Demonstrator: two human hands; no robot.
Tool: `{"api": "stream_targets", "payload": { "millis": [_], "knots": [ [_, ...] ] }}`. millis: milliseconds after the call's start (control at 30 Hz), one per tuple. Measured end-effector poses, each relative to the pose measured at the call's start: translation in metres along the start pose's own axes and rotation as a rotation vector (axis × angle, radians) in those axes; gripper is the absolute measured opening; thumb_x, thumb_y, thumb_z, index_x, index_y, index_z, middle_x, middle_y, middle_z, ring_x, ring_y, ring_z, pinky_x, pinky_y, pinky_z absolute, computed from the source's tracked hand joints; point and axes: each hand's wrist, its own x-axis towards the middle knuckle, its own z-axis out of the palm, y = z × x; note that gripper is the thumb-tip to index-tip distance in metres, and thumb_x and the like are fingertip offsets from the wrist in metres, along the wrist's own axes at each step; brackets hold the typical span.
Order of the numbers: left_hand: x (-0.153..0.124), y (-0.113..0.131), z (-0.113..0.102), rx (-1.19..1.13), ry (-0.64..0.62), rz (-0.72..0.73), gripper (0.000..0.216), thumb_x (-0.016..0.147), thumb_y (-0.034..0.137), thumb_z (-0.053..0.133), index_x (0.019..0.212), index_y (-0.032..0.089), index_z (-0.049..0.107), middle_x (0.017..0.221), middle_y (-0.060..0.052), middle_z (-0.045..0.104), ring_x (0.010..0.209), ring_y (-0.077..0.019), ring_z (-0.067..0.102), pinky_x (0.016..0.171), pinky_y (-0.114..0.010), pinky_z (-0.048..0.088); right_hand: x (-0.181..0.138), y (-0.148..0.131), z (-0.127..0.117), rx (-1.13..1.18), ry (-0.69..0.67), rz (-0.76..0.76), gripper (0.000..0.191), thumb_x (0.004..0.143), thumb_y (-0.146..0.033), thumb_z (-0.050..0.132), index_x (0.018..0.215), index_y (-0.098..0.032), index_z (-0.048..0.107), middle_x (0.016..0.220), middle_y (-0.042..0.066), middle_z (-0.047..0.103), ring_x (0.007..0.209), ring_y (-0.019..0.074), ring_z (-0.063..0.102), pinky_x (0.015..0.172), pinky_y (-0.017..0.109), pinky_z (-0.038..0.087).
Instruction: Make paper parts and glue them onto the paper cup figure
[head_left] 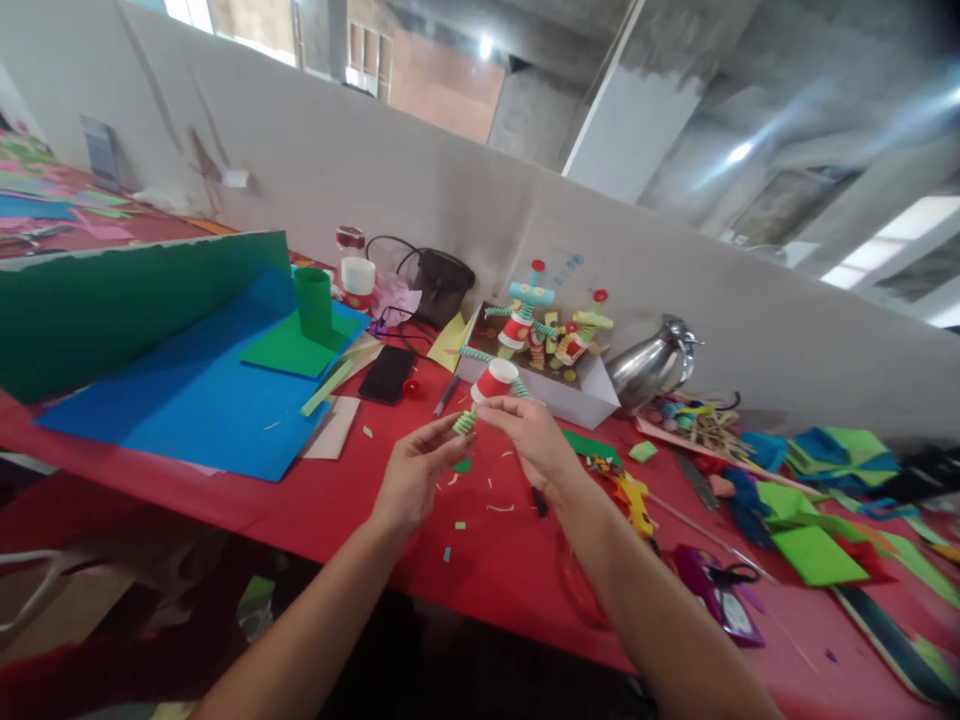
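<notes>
Between my two hands, above the red table, is a small light-green folded paper spring [465, 422]. My left hand [420, 465] pinches it from the left with thumb and fingers. Fingertips of my right hand [529, 440] are pressed together at its upper right end; whether they grip the spring or something smaller is hard to see. Just behind stands a red and white paper cup [495, 380] with striped folded-paper arms. Beyond it, paper-cup robot figures [517, 328] stand in a white box [581, 400].
Blue card [187, 400] and a green tube [313, 305] lie left, near a black phone [387, 375]. A yellow glue gun [636, 503], purple case with scissors [716, 595], steel jug [652, 360] and green paper [817, 555] are right. Paper scraps dot the red table [360, 520].
</notes>
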Motion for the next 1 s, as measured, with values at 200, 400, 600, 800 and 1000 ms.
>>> {"api": "stream_targets", "payload": {
  "millis": [200,400,600,800,1000],
  "knots": [
    [-0.013,-0.005,0.015,0.039,0.131,0.152,0.039,0.059,0.021,0.085,0.095,0.017,0.071,0.09,-0.006,0.074,0.089,-0.0199,0.07,0.081,-0.032,0.054,0.001,-0.002,-0.008,0.105,0.031,0.096,0.025,0.061,-0.038,0.078,0.077,-0.02,0.071,0.084,0.004,0.073,0.08,0.0192,0.063,0.075,0.034,0.047],
    [-0.02,0.0,0.021,0.05,0.171,0.134,0.032,0.067,0.03,0.083,0.093,0.015,0.073,0.086,-0.007,0.075,0.079,-0.0189,0.07,0.073,-0.031,0.054,-0.008,-0.006,-0.008,0.112,0.033,0.092,0.025,0.062,-0.039,0.079,0.076,-0.021,0.071,0.08,0.004,0.072,0.08,0.02,0.063,0.076,0.035,0.047],
    [-0.023,0.001,0.021,-0.065,0.149,0.075,0.032,0.064,0.026,0.085,0.091,0.014,0.075,0.084,-0.008,0.076,0.073,-0.0157,0.071,0.073,-0.027,0.054,-0.02,-0.012,0.001,0.074,0.005,0.003,0.023,0.066,-0.039,0.077,0.076,-0.02,0.071,0.079,0.002,0.072,0.081,0.0189,0.063,0.084,0.035,0.047],
    [-0.023,0.005,0.019,-0.224,0.141,-0.023,0.024,0.065,0.017,0.083,0.087,0.011,0.075,0.087,-0.01,0.077,0.076,-0.0159,0.072,0.074,-0.024,0.057,-0.03,-0.015,0.0,0.043,0.06,-0.083,0.021,0.073,-0.037,0.074,0.087,-0.021,0.072,0.092,0.003,0.072,0.094,0.0186,0.063,0.095,0.036,0.043],
    [-0.015,0.006,0.016,-0.363,0.304,-0.127,0.007,0.074,0.01,0.073,0.081,0.011,0.074,0.085,-0.009,0.077,0.078,-0.0141,0.073,0.073,-0.019,0.058,-0.045,0.0,-0.01,0.105,0.165,-0.141,0.02,0.078,-0.036,0.072,0.094,-0.023,0.071,0.106,0.003,0.071,0.106,0.0201,0.061,0.1,0.038,0.041]
  ]
}}
